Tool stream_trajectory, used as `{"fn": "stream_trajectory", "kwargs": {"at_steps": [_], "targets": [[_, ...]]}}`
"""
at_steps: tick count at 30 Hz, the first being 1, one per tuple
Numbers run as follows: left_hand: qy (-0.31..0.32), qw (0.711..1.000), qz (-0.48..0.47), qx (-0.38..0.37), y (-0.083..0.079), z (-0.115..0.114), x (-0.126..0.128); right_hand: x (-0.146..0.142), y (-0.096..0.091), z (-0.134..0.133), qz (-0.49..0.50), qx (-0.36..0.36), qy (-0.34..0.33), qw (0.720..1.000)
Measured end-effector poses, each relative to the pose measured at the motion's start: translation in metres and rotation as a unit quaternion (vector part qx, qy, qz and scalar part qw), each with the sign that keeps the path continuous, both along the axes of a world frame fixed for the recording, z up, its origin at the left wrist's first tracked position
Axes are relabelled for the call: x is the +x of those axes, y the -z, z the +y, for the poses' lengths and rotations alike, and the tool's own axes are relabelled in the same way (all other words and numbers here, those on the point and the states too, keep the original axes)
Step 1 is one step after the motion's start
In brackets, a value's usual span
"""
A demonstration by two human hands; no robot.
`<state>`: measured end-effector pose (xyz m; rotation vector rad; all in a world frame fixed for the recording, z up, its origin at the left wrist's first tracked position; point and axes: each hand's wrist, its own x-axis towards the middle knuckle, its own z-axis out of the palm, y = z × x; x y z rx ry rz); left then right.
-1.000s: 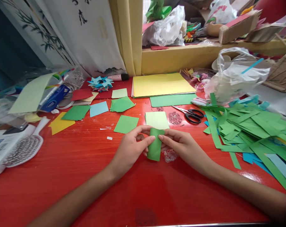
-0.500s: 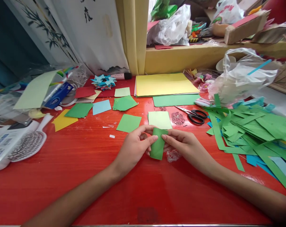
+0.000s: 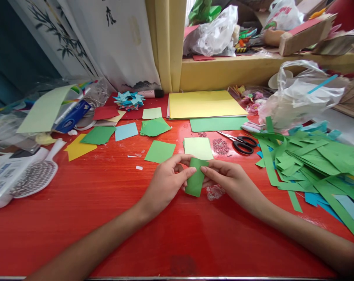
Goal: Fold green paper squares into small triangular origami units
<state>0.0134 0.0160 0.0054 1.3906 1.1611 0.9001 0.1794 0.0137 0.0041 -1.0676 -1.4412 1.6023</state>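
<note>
From my end of the feed, the red table [image 3: 194,234] fills most of the frame. A white curtain [image 3: 130,43] with bamboo and brush characters hangs at upper left. On the right side I see a heap of green paper strips [image 3: 314,160] with blue pieces among them, and above it a clear plastic bag [image 3: 305,97] with a blue straw. A yellow sheet [image 3: 204,105] lies at upper centre, on top of other sheets.

In the middle of the frame I have both bare hands. The left hand [image 3: 165,181] pinches the left edge of a piece of green paper between thumb and fingers; the right hand [image 3: 232,177] pinches its right edge near the top the same way. At far left is a white hairbrush [image 3: 36,177], bristles up. The black-handled scissors [image 3: 242,144] lie right of centre, blades slightly parted.

Left of centre, beyond the left hand, I make out a green square [image 3: 160,151]. The pale green squares [image 3: 198,148] sit just beyond the fingertips. The green paper [image 3: 196,181] itself is at frame centre, upright and narrow; I cannot tell whether its lower end touches the table. Smallest is a white scrap [image 3: 139,168], left of the left hand.
</note>
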Motion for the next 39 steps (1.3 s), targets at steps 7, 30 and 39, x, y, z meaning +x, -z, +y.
{"fn": "stream_trajectory", "kwargs": {"at_steps": [7, 30, 39], "targets": [[-0.003, 1.000, 0.001, 0.007, 0.000, 0.001, -0.001, 0.001, 0.000, -0.001, -0.020, 0.021, -0.003, 1.000], [0.086, 0.995, 0.053, -0.013, -0.003, -0.006, 0.002, 0.005, -0.009, 0.000, -0.124, 0.113, -0.019, 0.986], [0.064, 0.995, 0.065, -0.045, -0.002, 0.002, 0.003, 0.011, 0.006, 0.015, -0.191, 0.178, 0.048, 0.964]]}}
